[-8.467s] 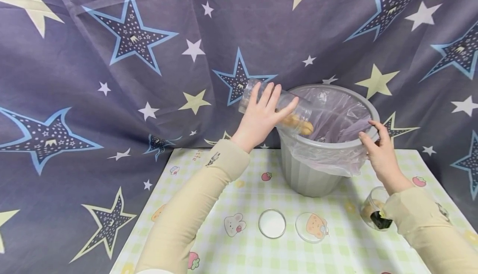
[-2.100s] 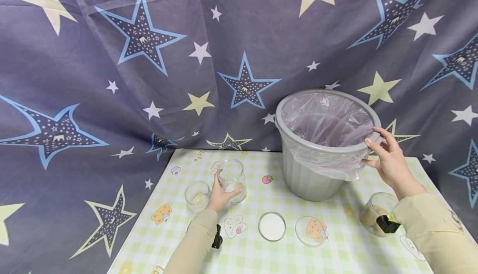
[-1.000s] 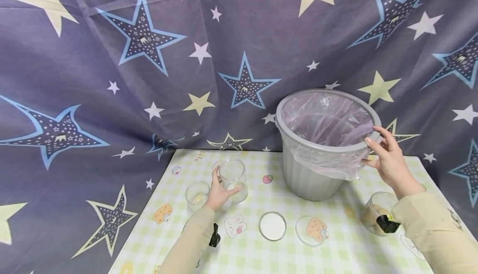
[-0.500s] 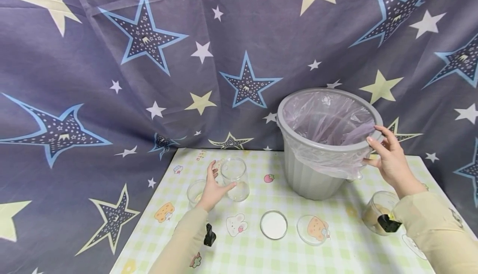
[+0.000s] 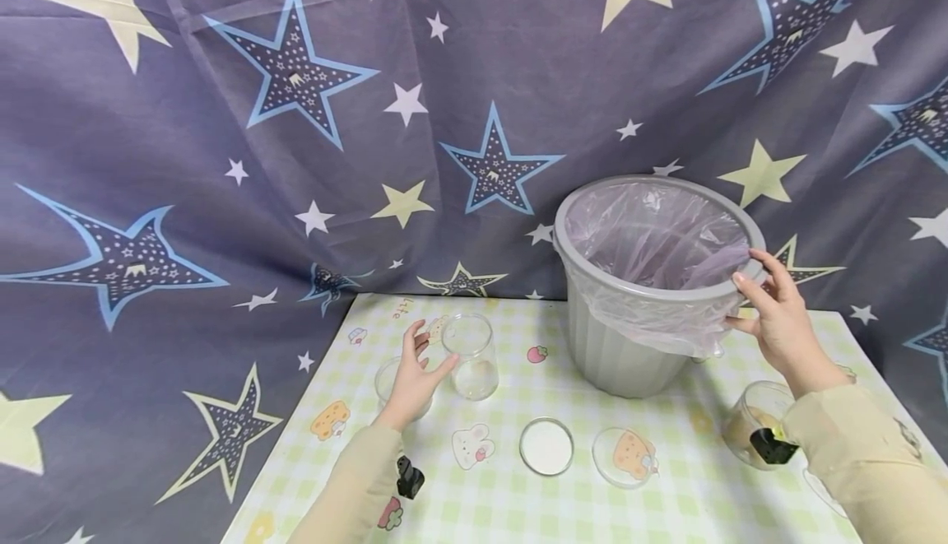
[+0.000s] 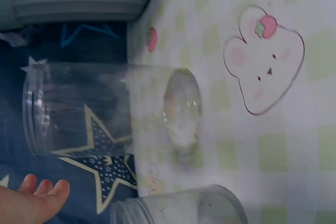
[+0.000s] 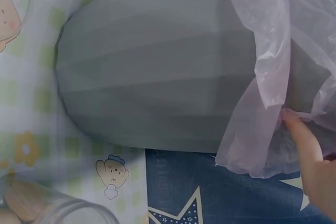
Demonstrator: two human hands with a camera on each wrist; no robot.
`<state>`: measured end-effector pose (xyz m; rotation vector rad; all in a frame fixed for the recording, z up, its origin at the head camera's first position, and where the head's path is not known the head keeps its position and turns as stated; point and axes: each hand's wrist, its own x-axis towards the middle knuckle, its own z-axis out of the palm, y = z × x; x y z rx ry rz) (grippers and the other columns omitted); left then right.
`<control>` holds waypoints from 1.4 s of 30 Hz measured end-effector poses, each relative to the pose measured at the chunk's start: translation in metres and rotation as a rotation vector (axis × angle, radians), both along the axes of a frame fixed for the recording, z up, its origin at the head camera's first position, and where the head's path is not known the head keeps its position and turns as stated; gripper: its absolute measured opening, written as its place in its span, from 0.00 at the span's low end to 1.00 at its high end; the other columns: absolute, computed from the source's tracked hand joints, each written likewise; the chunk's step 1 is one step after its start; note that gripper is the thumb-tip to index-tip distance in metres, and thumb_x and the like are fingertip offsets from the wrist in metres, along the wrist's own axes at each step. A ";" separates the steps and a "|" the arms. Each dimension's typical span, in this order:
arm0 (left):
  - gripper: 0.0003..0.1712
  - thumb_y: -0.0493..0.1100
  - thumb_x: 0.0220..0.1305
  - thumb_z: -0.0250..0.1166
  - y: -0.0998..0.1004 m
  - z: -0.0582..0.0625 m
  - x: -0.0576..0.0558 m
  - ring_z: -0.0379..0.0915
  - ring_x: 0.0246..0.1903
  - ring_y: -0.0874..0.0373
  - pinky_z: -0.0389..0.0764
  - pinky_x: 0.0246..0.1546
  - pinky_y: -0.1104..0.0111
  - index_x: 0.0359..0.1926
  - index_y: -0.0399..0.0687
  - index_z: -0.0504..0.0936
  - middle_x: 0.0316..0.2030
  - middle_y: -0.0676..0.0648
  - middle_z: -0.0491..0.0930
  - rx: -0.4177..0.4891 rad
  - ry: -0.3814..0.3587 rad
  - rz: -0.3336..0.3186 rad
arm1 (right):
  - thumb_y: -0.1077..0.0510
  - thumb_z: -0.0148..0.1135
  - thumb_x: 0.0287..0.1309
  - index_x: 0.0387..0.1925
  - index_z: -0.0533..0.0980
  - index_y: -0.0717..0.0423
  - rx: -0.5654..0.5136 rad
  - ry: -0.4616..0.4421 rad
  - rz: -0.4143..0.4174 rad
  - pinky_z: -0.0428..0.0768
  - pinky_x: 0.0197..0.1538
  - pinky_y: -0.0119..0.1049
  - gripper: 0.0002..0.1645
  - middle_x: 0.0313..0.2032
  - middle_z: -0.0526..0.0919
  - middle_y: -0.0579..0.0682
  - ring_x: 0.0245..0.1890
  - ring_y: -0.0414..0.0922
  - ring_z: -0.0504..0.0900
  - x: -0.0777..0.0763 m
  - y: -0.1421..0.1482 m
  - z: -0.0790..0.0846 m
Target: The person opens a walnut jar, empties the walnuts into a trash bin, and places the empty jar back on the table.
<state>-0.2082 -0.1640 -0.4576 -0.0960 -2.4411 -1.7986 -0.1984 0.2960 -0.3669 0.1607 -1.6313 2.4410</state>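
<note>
My left hand (image 5: pixel 416 375) is held just left of a tall clear jar (image 5: pixel 472 359), fingers spread and apart from it. The jar stands upright on the table with no pieces visible inside; the left wrist view shows its clear wall (image 6: pixel 100 114) with the fingertips (image 6: pixel 62 190) off it. A second, shorter clear jar (image 5: pixel 387 379) is partly hidden behind this hand. On the right, my right hand (image 5: pixel 781 322) grips the rim of a grey ribbed bin (image 5: pixel 622 346) over its thin pinkish liner bag (image 5: pixel 659 235). In the right wrist view, a finger (image 7: pixel 304 140) presses the liner.
A jar (image 5: pixel 755 420) holding tan oblong pieces stands near my right sleeve, partly hidden by the black wrist camera (image 5: pixel 773 447). A white disc with a metal rim (image 5: pixel 546 446) and a clear disc (image 5: pixel 624 457) lie on the checked tablecloth (image 5: pixel 518 503). A star-patterned curtain (image 5: pixel 355 149) hangs behind.
Earlier my left hand held a clear jar with golden pieces tilted over the bin. Later it held the tall jar on the table; now it has let go and moved left. The right hand stayed.
</note>
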 end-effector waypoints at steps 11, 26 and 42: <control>0.36 0.37 0.62 0.63 0.015 0.007 0.022 0.59 0.64 0.39 0.61 0.66 0.48 0.66 0.36 0.56 0.61 0.32 0.63 0.031 0.084 -0.019 | 0.59 0.53 0.65 0.64 0.62 0.34 0.001 -0.065 -0.018 0.83 0.31 0.29 0.29 0.47 0.50 0.43 0.40 0.29 0.72 0.007 0.004 -0.001; 0.31 0.37 0.64 0.60 0.030 -0.007 0.039 0.63 0.61 0.38 0.63 0.65 0.49 0.64 0.35 0.58 0.59 0.34 0.66 0.085 0.061 -0.093 | 0.67 0.40 0.69 0.54 0.68 0.52 -0.275 0.103 0.111 0.85 0.38 0.38 0.17 0.43 0.78 0.50 0.41 0.44 0.84 0.032 0.022 -0.036; 0.27 0.39 0.66 0.58 0.042 -0.022 0.044 0.68 0.56 0.39 0.66 0.61 0.49 0.62 0.34 0.62 0.55 0.35 0.71 0.069 0.014 -0.181 | 0.67 0.55 0.63 0.63 0.67 0.52 0.162 -0.016 -0.210 0.81 0.33 0.24 0.27 0.45 0.78 0.39 0.38 0.33 0.77 0.014 0.172 -0.204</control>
